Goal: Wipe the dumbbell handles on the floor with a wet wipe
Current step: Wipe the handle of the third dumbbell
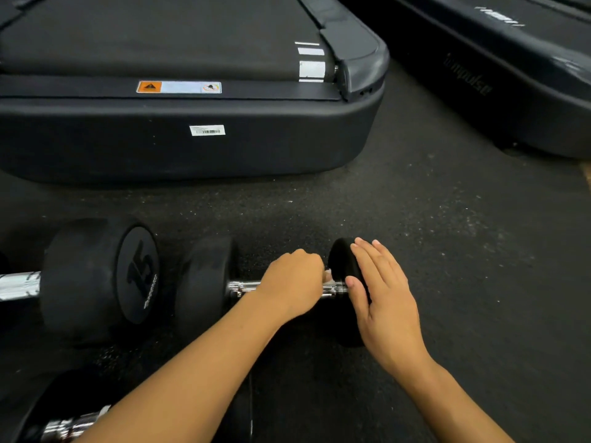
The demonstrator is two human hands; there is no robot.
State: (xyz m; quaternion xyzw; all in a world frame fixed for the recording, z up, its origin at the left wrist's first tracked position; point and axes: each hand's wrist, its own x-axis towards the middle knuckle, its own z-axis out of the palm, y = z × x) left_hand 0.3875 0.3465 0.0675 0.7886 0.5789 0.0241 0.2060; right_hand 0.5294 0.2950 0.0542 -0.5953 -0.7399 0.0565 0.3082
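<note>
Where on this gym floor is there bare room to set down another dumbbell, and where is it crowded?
Free: the floor right of the right hand, up to the second treadmill; also the strip between the small dumbbell and the near treadmill. Crowded: the left side, where the 15 dumbbell and a third dumbbell lie, and around the left hand.

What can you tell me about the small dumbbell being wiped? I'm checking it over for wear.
The small dumbbell lies on its side on the dark speckled floor, near a treadmill base. It has two round black rubber-looking heads joined by a shiny chrome handle. The left hand grips the handle with a white wipe peeking out; the right hand rests flat on the right head. No wear is discernible.
</note>
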